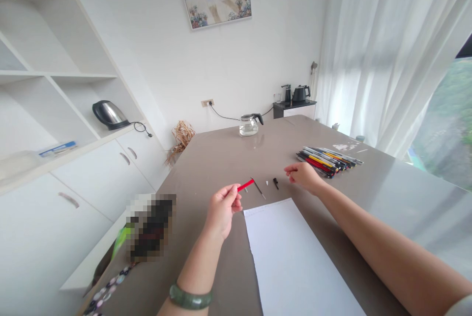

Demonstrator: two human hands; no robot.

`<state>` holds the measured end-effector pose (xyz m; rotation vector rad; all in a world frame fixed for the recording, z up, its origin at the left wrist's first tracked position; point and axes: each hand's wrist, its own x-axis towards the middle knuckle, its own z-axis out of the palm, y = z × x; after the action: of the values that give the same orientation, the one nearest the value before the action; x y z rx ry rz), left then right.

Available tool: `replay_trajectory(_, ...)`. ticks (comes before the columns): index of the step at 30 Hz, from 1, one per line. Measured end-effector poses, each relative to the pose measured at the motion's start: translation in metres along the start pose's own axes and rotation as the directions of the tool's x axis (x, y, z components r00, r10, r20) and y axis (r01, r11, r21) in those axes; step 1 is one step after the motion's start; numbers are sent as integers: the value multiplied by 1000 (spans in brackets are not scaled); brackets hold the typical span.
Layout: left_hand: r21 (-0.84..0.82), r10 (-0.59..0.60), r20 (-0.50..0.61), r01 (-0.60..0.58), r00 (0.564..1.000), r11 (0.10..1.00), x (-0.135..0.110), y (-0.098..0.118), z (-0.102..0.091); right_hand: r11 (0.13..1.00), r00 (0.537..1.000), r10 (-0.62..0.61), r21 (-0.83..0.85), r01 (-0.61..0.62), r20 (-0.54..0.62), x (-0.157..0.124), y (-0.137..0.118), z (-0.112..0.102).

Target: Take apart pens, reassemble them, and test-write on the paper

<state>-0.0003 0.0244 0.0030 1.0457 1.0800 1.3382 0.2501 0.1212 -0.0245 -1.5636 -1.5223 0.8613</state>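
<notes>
My left hand (223,205) is closed in a pinch on a red pen barrel (246,185), held a little above the grey-brown table (214,158). Just past the barrel lie small pen parts: a thin refill (258,187), a tiny white piece (267,183) and a black tip (275,183). My right hand (303,175) rests on the table to the right of those parts, fingers curled loosely; whether anything is in them does not show. A white sheet of paper (295,262) lies in front of me between my forearms.
A row of several coloured pens (326,158) lies right of my right hand. A glass pot (250,124) stands at the table's far edge. White cabinets and shelves with a metal kettle (109,114) run along the left. A curtained window fills the right side.
</notes>
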Motion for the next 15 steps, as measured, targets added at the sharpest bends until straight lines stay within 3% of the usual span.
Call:
replay_trajectory(11,-37,7,-3,-7,1000,999,1,4,-2,904,966,-219,-345,255,139,-8,-8,-3)
replay_trajectory(15,-43,4,-7,-4,1000,999,1,4,-2,823,919,-239,-436,364,314,-10,-10,-8)
